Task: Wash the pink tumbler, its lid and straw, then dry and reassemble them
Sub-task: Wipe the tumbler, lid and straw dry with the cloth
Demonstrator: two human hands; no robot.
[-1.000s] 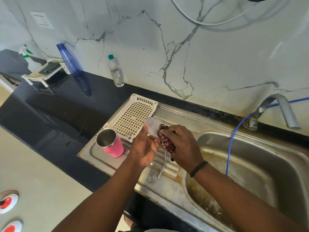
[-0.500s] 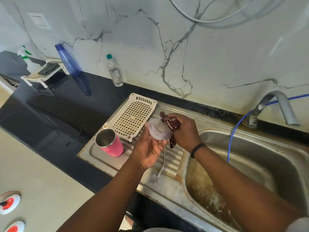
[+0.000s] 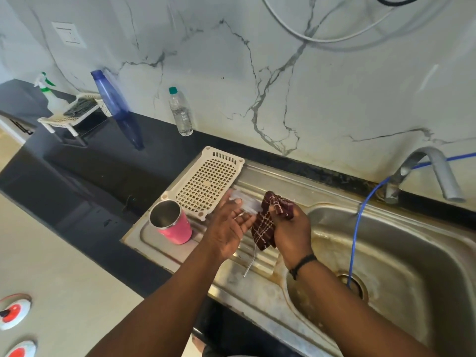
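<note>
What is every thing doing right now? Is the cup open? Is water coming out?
Pink tumbler: upright, lid off.
Lid: held in left hand.
Cloth: bunched in right hand.
Straw: lying on the drainboard.
Tap: no water showing.
Clear bottle: capped, upright.

The tumbler point(image 3: 172, 222) stands on the drainboard point(image 3: 257, 284) left of my hands, rack point(image 3: 208, 182) behind it, sink basin point(image 3: 401, 266) right.

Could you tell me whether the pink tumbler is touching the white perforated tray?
Cannot tell. In the head view the pink tumbler overlaps the white perforated tray's near corner, hiding any contact or gap.
</note>
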